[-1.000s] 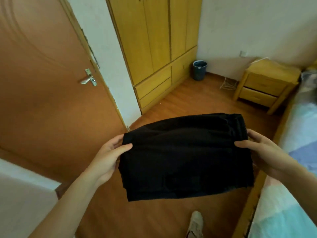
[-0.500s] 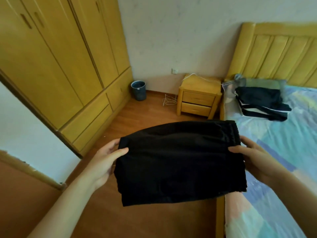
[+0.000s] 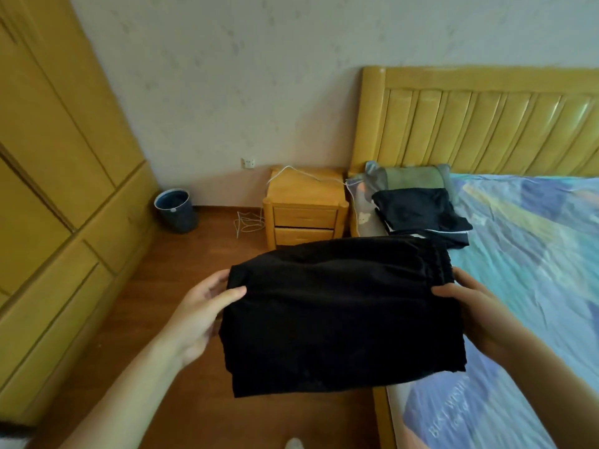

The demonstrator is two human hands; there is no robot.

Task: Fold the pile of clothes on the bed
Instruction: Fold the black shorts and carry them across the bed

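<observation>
A folded black garment [image 3: 340, 315] hangs in the air between my hands, over the bed's near left edge. My left hand [image 3: 201, 315] grips its left side, thumb on top and fingers underneath. My right hand [image 3: 470, 306] grips its right side by the gathered waistband, thumb on top. On the bed [image 3: 534, 254], near the headboard, lies a stack of folded dark clothes [image 3: 418, 215] against a grey-green pillow [image 3: 411, 178].
A wooden nightstand [image 3: 304, 205] with a white cable stands left of the bed. A blue bin [image 3: 176, 210] sits on the wooden floor by the yellow wardrobe [image 3: 58, 189]. A yellow headboard [image 3: 486, 121] backs the bed. My shoe tip [image 3: 293, 443] shows below.
My view has swung right from the door and wardrobe toward the bed. Both hands keep the same hold on the folded black garment, now carried over the bed's edge.
</observation>
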